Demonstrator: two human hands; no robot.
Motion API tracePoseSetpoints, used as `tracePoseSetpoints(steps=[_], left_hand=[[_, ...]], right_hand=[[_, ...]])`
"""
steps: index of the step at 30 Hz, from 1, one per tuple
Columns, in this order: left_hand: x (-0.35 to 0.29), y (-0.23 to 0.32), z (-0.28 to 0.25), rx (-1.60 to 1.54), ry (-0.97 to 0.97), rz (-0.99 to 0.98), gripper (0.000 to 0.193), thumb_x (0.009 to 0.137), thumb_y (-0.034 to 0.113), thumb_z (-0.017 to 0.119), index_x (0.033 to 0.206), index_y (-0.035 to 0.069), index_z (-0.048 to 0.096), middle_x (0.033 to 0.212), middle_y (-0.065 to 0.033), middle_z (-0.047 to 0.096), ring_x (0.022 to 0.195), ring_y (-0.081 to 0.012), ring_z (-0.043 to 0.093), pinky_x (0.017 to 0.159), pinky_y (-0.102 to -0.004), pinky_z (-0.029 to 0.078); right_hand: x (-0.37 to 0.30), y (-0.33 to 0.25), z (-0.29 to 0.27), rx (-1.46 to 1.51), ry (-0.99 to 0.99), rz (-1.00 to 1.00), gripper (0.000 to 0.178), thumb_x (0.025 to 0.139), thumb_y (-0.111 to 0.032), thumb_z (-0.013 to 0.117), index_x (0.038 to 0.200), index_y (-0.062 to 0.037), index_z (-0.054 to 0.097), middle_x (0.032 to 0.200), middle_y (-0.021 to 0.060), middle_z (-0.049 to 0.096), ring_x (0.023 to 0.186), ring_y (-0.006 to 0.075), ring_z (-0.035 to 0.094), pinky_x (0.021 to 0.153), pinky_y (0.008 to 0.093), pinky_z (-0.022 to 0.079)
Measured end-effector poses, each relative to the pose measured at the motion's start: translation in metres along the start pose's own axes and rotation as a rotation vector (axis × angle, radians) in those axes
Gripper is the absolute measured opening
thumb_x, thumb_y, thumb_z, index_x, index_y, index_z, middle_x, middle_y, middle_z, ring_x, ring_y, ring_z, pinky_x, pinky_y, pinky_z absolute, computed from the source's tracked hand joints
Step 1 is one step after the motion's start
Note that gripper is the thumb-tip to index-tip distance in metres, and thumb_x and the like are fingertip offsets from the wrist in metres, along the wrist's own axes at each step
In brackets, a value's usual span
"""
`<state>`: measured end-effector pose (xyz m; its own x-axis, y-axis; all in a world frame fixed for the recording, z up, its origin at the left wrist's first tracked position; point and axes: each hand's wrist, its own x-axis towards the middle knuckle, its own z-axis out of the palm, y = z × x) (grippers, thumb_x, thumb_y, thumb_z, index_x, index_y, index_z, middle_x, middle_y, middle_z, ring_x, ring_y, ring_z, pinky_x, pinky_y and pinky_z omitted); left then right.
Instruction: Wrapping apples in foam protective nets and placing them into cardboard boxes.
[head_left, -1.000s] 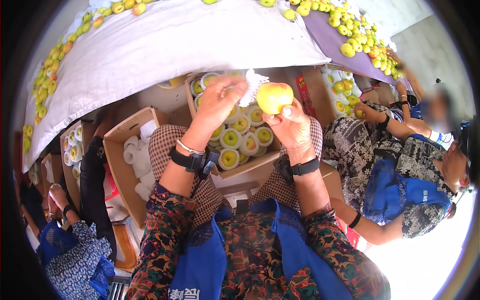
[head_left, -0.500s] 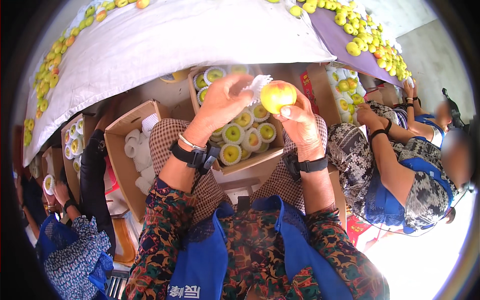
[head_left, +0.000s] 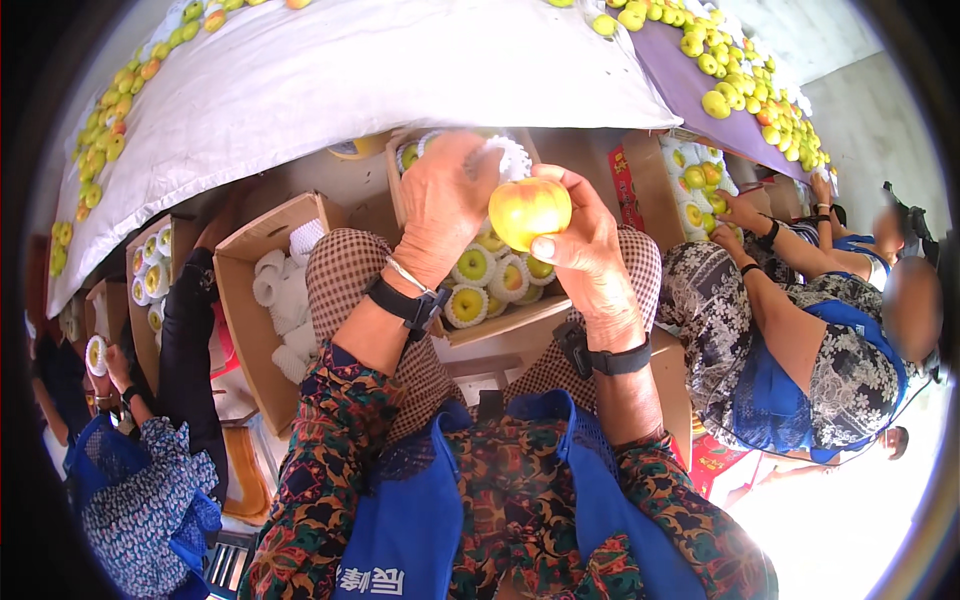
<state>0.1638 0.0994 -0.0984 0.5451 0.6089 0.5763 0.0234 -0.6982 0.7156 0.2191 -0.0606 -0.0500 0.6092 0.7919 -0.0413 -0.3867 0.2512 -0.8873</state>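
Note:
A yellow-red apple [head_left: 530, 213] is gripped in my right hand [head_left: 588, 230], thumb in front and fingers round its far side. My left hand [head_left: 447, 190] is closed on a white foam net sleeve [head_left: 512, 158], whose frilled end sticks out just above the apple. Sleeve and apple look very close; I cannot tell if they touch. Below both hands, between my knees, stands a cardboard box [head_left: 510, 325] of green and yellow apples in white foam nets [head_left: 472, 265]. My hands and the apple hide part of it.
A carton of empty foam sleeves [head_left: 268, 285] stands left of my knee. Beyond lies a white-covered table [head_left: 400, 70] with loose apples along its far edge. A co-worker [head_left: 800, 340] sits close on the right beside another apple box [head_left: 690, 190]; another person [head_left: 150, 500] is at lower left.
The apple has come left and slightly down in my right hand, beneath the sleeve. My left hand has turned somewhat, still holding the sleeve. The co-worker's hands at right now reach to their box.

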Motion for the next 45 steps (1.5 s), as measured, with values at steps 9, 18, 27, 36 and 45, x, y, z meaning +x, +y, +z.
tracePoseSetpoints(steps=[9, 18, 27, 36, 45], left_hand=[[-0.002, -0.006, 0.004, 0.016, 0.013, 0.072, 0.019, 0.077, 0.012, 0.078, 0.088, 0.004, 0.065, 0.078, -0.0109, 0.064, 0.067, -0.0233, 0.064, 0.060, -0.0333, 0.051], [-0.002, -0.005, -0.002, -0.302, -0.304, 0.035, 0.017, 0.080, 0.005, 0.074, 0.096, 0.002, 0.069, 0.087, -0.0073, 0.064, 0.078, -0.0175, 0.062, 0.070, -0.0292, 0.050], [-0.002, -0.010, 0.004, -0.491, -0.378, -0.198, 0.019, 0.090, -0.006, 0.056, 0.104, -0.002, 0.067, 0.087, -0.0050, 0.065, 0.081, -0.0134, 0.062, 0.074, -0.0273, 0.051], [-0.002, -0.009, 0.004, -0.325, -0.234, -0.053, 0.018, 0.088, -0.008, 0.056, 0.100, 0.000, 0.067, 0.087, -0.0085, 0.065, 0.079, -0.0145, 0.062, 0.071, -0.0284, 0.051], [-0.002, -0.005, 0.003, -0.371, -0.134, 0.049, 0.017, 0.088, -0.006, 0.063, 0.100, 0.003, 0.070, 0.089, -0.0070, 0.064, 0.079, -0.0141, 0.062, 0.070, -0.0265, 0.050]], right_hand=[[0.001, 0.002, -0.001, -0.408, 0.000, -0.116, 0.065, 0.060, 0.000, 0.085, 0.120, -0.0029, 0.061, 0.146, 0.0167, 0.038, 0.116, 0.0220, 0.057, 0.097, 0.0361, 0.050], [0.023, -0.004, -0.025, -0.106, -0.063, 0.083, 0.060, 0.070, -0.016, 0.078, 0.121, 0.0074, 0.058, 0.113, 0.0134, 0.063, 0.114, 0.0250, 0.057, 0.099, 0.0383, 0.045], [0.029, -0.021, -0.022, -0.097, 0.003, 0.122, 0.058, 0.076, -0.002, 0.074, 0.128, 0.0067, 0.051, 0.114, 0.0174, 0.062, 0.105, 0.0241, 0.064, 0.088, 0.0350, 0.056], [0.033, -0.016, -0.014, -0.059, 0.097, 0.191, 0.057, 0.075, -0.004, 0.078, 0.126, 0.0056, 0.054, 0.111, 0.0153, 0.064, 0.100, 0.0223, 0.066, 0.084, 0.0332, 0.056], [0.038, 0.002, -0.022, -0.808, 0.195, -0.040, 0.063, 0.066, -0.014, 0.079, 0.123, 0.0005, 0.057, 0.108, 0.0146, 0.066, 0.100, 0.0256, 0.065, 0.084, 0.0347, 0.053]])
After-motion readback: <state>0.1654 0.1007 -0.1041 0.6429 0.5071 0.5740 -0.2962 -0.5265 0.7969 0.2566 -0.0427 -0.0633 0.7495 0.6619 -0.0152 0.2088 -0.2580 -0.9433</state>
